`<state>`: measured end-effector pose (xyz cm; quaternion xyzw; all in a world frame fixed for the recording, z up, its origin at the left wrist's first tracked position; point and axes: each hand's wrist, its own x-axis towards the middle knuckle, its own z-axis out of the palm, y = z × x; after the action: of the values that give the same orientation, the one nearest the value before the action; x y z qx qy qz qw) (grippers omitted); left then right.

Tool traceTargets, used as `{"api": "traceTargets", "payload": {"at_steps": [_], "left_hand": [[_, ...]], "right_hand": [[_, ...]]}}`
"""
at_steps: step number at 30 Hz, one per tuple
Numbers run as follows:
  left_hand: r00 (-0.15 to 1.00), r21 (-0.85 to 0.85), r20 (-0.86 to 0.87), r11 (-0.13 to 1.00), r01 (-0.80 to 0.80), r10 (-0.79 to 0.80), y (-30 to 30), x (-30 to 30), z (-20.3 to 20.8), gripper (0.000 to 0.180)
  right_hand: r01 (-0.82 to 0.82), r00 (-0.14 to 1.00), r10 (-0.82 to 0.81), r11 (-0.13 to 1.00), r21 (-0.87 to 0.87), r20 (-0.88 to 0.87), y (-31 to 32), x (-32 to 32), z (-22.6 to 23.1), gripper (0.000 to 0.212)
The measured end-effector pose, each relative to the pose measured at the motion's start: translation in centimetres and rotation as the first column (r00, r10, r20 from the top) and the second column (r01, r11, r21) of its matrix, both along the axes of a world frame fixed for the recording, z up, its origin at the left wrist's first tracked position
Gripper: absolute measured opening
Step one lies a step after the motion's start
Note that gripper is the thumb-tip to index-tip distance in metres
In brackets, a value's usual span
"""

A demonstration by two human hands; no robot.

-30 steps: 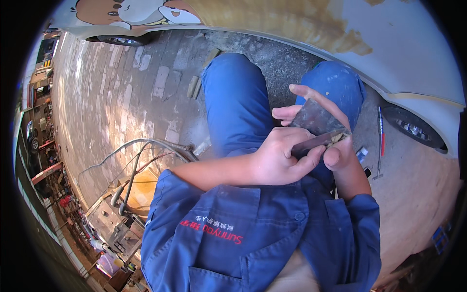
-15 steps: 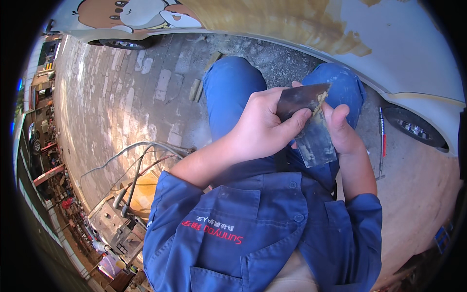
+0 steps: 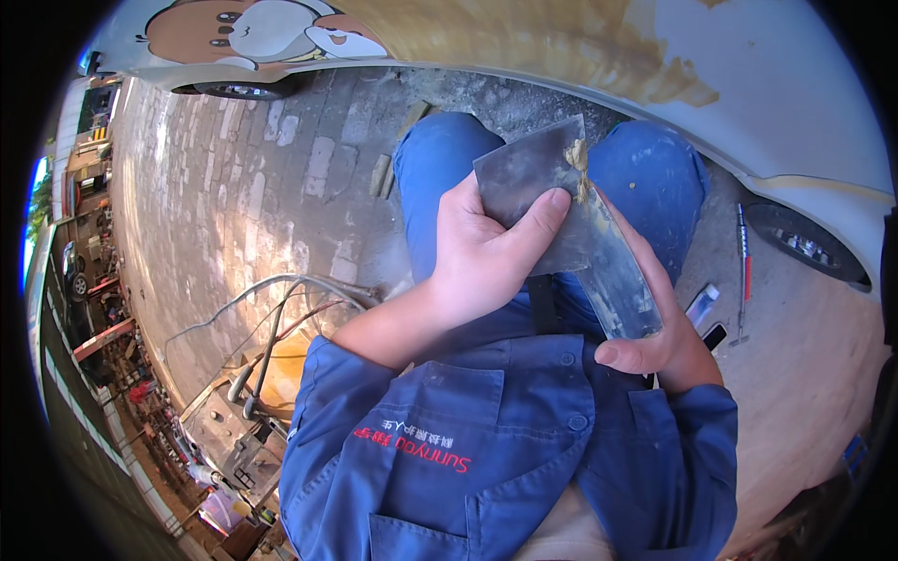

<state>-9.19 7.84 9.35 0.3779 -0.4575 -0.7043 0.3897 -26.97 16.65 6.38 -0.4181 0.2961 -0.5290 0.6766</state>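
Over the person's lap, between the two blue-trousered knees, the left hand (image 3: 482, 262) is closed around a flat grey metal scraper blade (image 3: 524, 173), thumb laid across its face and fingers curled behind, so the plate stands tilted up toward the car. The right hand (image 3: 655, 341) holds a second, longer putty knife (image 3: 608, 271) along its lower edge, thumb tucked beneath and fingers stretched up the back of the blade. The two blades meet edge to face, and where they touch sits a small dab of yellowish body filler (image 3: 577, 159). By the look of it, the step in hand is working or gathering the filler, one blade scraping the paste off the other; nothing has yet gone onto the panel from this dab. The next move would call for a steady wiping stroke that keeps the paste on a single edge without letting it drop on the blue work jacket (image 3: 486, 439) below. Just beyond the knees curves the white car body (image 3: 776, 84), with a broad tan patch of filler (image 3: 552, 42) already spread on it. On the ground to the right lie a red-handled tool (image 3: 744, 271) and a small dark flat object (image 3: 714, 335); to the left, hoses (image 3: 271, 318) run across the paved ground (image 3: 215, 187).
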Motion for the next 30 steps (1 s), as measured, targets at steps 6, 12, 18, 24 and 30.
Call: {"api": "traceTargets", "payload": {"at_steps": [6,12,18,24,30], "left_hand": [[0.981,-0.248,0.185,0.963,0.108,-0.063,0.8,0.4,-0.6,0.010],[0.969,-0.384,0.236,0.908,0.167,-0.078,1.1,0.6,-1.0,0.009],[0.955,-0.448,0.268,0.861,0.241,-0.129,0.9,0.6,-0.8,0.006],[0.967,-0.406,0.242,0.896,0.179,-0.084,0.3,0.1,0.0,0.006],[0.956,-0.534,0.259,0.805,0.258,-0.135,0.3,-0.2,0.5,0.003]], "right_hand": [[0.010,0.968,-0.048,0.988,-0.153,-0.245,0.2,-0.3,0.3,0.117],[0.009,0.968,-0.051,0.986,-0.168,-0.246,0.4,-0.9,0.4,0.116],[-0.015,0.972,-0.027,0.984,-0.176,-0.233,0.2,-1.0,0.1,0.114],[-0.023,0.997,0.015,0.995,-0.101,-0.078,0.2,-0.9,-0.1,0.109],[-0.039,0.996,0.027,0.989,-0.144,-0.083,-0.1,-1.1,-0.2,0.111]]}}
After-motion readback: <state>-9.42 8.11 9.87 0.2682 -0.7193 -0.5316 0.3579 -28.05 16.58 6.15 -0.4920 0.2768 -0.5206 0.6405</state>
